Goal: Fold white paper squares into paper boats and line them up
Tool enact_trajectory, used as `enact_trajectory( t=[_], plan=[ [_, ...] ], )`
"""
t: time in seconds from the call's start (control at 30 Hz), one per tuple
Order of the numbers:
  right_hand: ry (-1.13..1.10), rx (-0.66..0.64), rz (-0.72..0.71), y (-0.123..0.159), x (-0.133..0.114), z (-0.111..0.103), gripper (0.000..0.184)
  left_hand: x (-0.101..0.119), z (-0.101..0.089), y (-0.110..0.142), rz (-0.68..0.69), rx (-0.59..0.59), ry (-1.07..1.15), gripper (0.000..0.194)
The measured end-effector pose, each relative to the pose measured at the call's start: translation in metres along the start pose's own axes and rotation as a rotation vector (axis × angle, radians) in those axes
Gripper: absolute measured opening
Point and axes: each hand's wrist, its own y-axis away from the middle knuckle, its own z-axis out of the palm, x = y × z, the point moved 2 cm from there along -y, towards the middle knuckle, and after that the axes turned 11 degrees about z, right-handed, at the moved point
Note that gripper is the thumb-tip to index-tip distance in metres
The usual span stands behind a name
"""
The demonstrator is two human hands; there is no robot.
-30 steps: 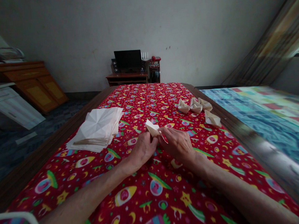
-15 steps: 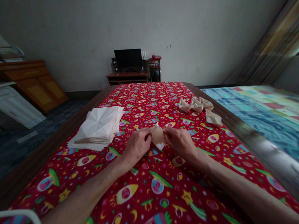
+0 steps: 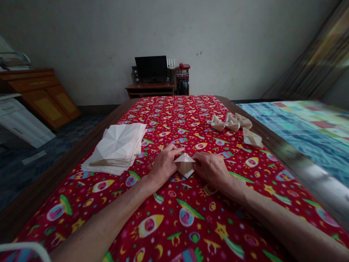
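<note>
Several creased sheets lie stacked at your left, and next to them your left hand has stretched its index finger out from its pinch, though I cannot tell whether the thumb grips. Between your hands, over the red cloth, the folded paper has gone from a plain diamond to a creased peak, so its shaping seems to be advancing. Your right hand pinches its right corner, short of four folded pieces.
</note>
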Motion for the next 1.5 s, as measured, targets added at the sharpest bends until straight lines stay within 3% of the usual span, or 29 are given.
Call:
enact_trajectory(
  t=[0.33, 0.83, 1.27, 1.5],
  plan=[
    [0.043, 0.041, -0.275, 0.01, 0.001, 0.0, 0.019, 0.009, -0.008, 0.015, 0.309, -0.136, -0.194, 0.044],
    [0.143, -0.014, -0.286, 0.006, -0.003, -0.003, 0.019, 0.004, -0.007, 0.006, 0.244, -0.379, -0.239, 0.057],
    [0.17, -0.054, -0.365, 0.011, 0.004, -0.004, 0.021, 0.013, -0.017, 0.027, 0.331, -0.323, -0.297, 0.049],
    [0.149, -0.023, -0.409, 0.013, 0.007, -0.006, 0.023, 0.014, -0.018, 0.03, 0.404, -0.248, -0.215, 0.038]
  ],
)
